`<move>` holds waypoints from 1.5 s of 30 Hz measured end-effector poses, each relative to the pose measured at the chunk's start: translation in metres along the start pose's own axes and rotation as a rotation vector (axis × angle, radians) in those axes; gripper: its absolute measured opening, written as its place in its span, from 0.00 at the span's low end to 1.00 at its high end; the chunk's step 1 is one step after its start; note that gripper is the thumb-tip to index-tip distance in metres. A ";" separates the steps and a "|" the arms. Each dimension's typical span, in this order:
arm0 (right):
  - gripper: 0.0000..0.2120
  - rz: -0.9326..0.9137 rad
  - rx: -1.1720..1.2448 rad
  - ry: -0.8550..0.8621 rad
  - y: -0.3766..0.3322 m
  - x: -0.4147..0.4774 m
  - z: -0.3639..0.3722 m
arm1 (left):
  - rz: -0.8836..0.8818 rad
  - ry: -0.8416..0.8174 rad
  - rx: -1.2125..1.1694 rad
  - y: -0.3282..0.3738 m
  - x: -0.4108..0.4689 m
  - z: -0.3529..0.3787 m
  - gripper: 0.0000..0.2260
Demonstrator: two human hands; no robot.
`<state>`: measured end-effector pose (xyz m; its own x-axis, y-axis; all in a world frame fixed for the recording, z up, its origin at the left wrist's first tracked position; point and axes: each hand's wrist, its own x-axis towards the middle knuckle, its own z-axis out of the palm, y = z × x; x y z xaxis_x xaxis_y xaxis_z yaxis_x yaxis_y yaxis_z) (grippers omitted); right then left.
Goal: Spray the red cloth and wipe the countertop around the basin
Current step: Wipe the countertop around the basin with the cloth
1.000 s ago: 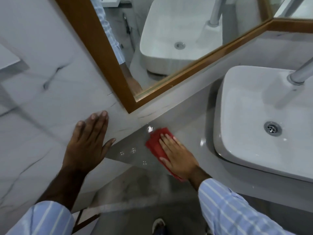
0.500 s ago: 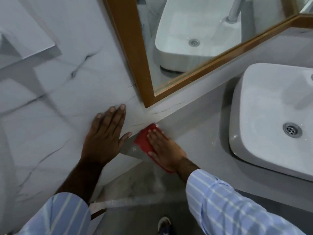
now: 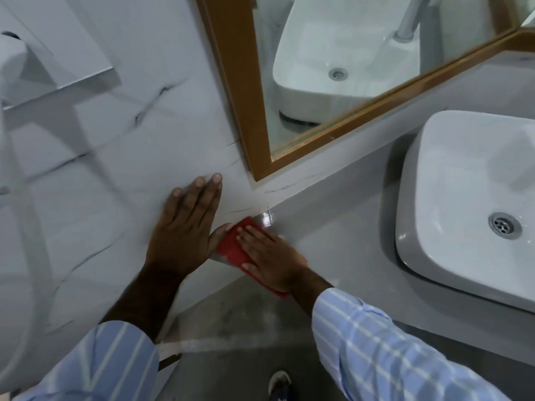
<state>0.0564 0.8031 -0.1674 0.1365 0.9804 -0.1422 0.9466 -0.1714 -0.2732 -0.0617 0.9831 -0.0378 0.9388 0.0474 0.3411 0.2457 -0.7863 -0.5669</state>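
The red cloth (image 3: 231, 247) lies flat on the grey countertop (image 3: 341, 233), pushed into its far left corner where it meets the wall. My right hand (image 3: 272, 259) presses flat on the cloth with fingers spread, covering most of it. My left hand (image 3: 188, 227) rests flat and open against the white marble wall, its thumb almost touching the cloth. The white basin (image 3: 463, 204) sits on the countertop to the right, well apart from the cloth. No spray bottle is in view.
A wood-framed mirror (image 3: 254, 134) hangs on the wall above the countertop and reflects the basin and tap. A marble ledge (image 3: 72, 68) juts out at upper left. Below the counter edge lies the grey floor (image 3: 231, 357), with a shoe (image 3: 279, 383).
My right hand has slid the red cloth leftwards along the countertop into the corner by the wall. The left hand stays planted on the wall. The camera has swung left.
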 end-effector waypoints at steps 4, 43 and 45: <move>0.33 -0.229 -0.094 -0.050 -0.009 0.004 0.011 | 0.001 -0.007 0.016 0.001 0.001 -0.002 0.38; 0.32 0.218 -0.007 0.146 0.028 -0.108 0.024 | -0.097 -0.250 -0.211 0.012 0.003 -0.021 0.38; 0.32 0.333 0.028 0.143 0.045 -0.112 0.013 | -0.113 -0.244 -0.211 0.016 0.003 -0.024 0.38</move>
<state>0.0802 0.6842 -0.1760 0.4773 0.8737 -0.0942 0.8353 -0.4844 -0.2602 -0.0604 0.9558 -0.0275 0.9448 0.2677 0.1888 0.3202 -0.8766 -0.3592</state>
